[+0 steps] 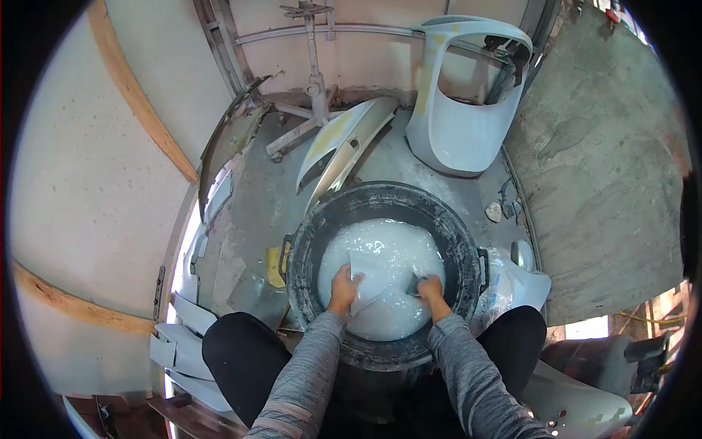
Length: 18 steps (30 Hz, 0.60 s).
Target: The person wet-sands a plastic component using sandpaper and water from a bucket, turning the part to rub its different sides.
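Note:
A round black tub [307, 227] stands between my knees, holding cloudy whitish water [391, 241]. At the left of the tub my left hand [343, 288] is closed on the edge of a pale panel [371, 279], which lies partly in the water. Over the right part of the water is my right hand [430, 287], its fingers curled round a small dark thing that I cannot make out. The lower part of the panel is hidden by the cloudy water.
Behind the tub lies a curved pale panel [336, 139], with a wheeled metal stand [316, 91] and a large white shell [457, 143] beyond. A yellow piece [276, 266] is left of the tub, a plastic bag [496, 285] right. White panels [183, 351] lie at lower left.

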Each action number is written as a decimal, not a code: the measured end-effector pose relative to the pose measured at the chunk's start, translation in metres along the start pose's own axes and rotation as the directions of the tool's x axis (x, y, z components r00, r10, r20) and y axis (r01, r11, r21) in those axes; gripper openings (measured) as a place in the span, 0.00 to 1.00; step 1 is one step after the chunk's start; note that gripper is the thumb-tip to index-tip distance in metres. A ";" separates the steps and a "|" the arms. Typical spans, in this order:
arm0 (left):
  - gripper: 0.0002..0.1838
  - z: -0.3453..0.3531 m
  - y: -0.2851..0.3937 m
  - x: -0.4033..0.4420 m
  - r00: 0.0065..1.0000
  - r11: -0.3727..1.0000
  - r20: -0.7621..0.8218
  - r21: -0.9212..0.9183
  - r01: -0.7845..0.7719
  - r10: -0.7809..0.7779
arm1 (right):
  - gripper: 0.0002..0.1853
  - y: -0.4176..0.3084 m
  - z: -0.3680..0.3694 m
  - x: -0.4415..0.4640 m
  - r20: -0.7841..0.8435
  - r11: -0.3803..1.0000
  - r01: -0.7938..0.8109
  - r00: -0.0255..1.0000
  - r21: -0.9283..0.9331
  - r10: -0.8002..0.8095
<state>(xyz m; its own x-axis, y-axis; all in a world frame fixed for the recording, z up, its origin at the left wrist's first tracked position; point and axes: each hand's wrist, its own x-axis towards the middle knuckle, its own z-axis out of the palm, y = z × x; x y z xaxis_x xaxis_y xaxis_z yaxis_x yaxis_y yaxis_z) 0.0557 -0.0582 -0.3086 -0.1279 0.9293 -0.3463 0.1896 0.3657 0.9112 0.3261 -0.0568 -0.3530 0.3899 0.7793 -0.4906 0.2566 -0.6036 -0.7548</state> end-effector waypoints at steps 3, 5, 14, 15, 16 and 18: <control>0.37 0.005 0.014 -0.022 0.964 0.953 -0.022 0.157 -0.260 0.267 | 0.20 0.012 -0.002 0.006 -0.059 0.903 0.029 0.996 -0.429 -0.060; 0.46 0.005 0.020 -0.024 0.971 0.929 0.112 0.287 -0.235 0.212 | 0.22 -0.009 0.011 -0.007 0.047 0.993 -0.120 0.992 -0.018 0.120; 0.18 -0.010 0.065 -0.021 0.935 0.920 -0.088 0.230 -0.317 0.344 | 0.18 -0.162 -0.011 -0.088 0.403 0.925 0.376 0.840 0.050 -0.364; 0.19 -0.017 0.081 -0.022 0.927 0.915 -0.105 0.234 -0.328 0.359 | 0.18 -0.175 -0.022 -0.091 0.399 0.922 0.384 0.837 0.057 -0.374; 0.18 -0.023 0.089 -0.016 0.867 0.841 -0.101 0.323 -0.435 0.487 | 0.17 -0.190 -0.039 -0.102 0.380 0.761 0.634 0.743 -0.138 -0.550; 0.17 -0.036 0.141 -0.024 0.859 0.806 -0.053 0.382 -0.453 0.509 | 0.17 -0.222 -0.070 -0.124 0.407 0.528 0.769 0.638 -0.360 -0.653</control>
<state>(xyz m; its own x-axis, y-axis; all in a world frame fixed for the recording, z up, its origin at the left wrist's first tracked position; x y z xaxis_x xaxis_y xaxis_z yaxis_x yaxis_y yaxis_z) 0.0507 -0.0309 -0.1635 -0.0655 0.9819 0.1779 0.5823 -0.1071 0.8059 0.2826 -0.0309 -0.0947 -0.2788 0.9604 0.0025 0.7540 0.2204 -0.6188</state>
